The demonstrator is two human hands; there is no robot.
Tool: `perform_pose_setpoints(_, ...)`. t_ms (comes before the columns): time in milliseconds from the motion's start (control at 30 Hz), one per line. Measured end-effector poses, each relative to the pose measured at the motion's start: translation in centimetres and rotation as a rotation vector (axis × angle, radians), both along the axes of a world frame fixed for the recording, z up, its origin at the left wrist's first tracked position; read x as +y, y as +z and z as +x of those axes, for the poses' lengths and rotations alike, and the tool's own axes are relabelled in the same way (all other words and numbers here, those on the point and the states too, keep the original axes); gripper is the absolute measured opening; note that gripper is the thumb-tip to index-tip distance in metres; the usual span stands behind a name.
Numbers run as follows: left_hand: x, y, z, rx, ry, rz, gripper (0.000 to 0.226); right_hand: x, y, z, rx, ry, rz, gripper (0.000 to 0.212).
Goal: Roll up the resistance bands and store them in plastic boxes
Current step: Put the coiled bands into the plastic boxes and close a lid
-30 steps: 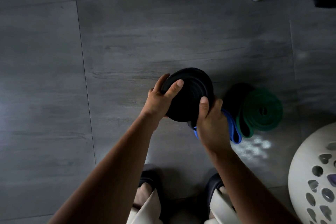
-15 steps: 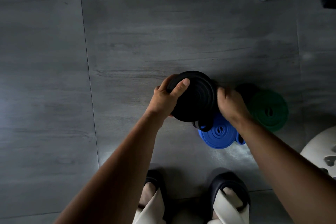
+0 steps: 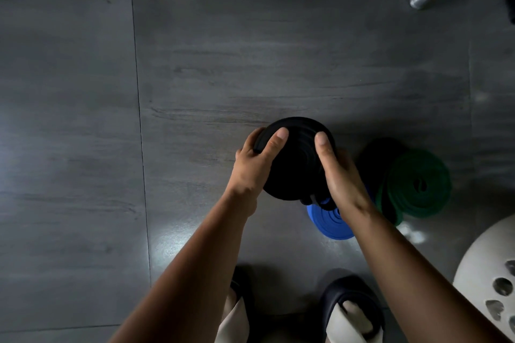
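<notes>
Head view: black coil gripped between both hands

The black band coil [image 3: 295, 164] is held above the floor [image 3: 195, 78], its flat spiral face turned up toward the camera and a loose end at its lower edge. The left hand [image 3: 255, 164] and right hand [image 3: 340, 175] grip opposite rims. A blue coil [image 3: 326, 223] lies beneath, partly hidden by the right wrist, with a green coil [image 3: 418, 186] just beside it.
</notes>
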State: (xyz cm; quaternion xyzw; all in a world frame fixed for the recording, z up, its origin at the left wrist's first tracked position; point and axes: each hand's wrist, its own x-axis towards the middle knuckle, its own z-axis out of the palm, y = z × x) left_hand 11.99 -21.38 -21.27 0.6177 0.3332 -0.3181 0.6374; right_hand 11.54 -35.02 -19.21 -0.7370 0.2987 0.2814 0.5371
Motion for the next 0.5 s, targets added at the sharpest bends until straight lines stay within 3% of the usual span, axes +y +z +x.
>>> perform_pose_setpoints(100, 0.9, 0.6, -0.8, -0.006, 0.107, -0.056, 0.071, 1.0, 0.3, 0.1, -0.030, 0.035, -0.031, 0.044)
perform_pose_setpoints(200, 2.0, 1.4, -1.5, 0.008, 0.222, -0.089, 0.075, 2.4, 0.8, 0.9, -0.086, 0.029, 0.037, 0.036)
perform_pose_setpoints(333, 3.3, 3.2, -2.3, -0.007, 0.352, -0.173, 0.069, 3.9, 1.4, 1.3, -0.172, 0.179, 0.079, 0.038)
perform_pose_setpoints(500, 4.9, 7.2, -4.3, 0.023, 0.390, -0.135, 0.065, 4.4, 6.0, -0.7, -0.072, 0.229, 0.284, 0.053)
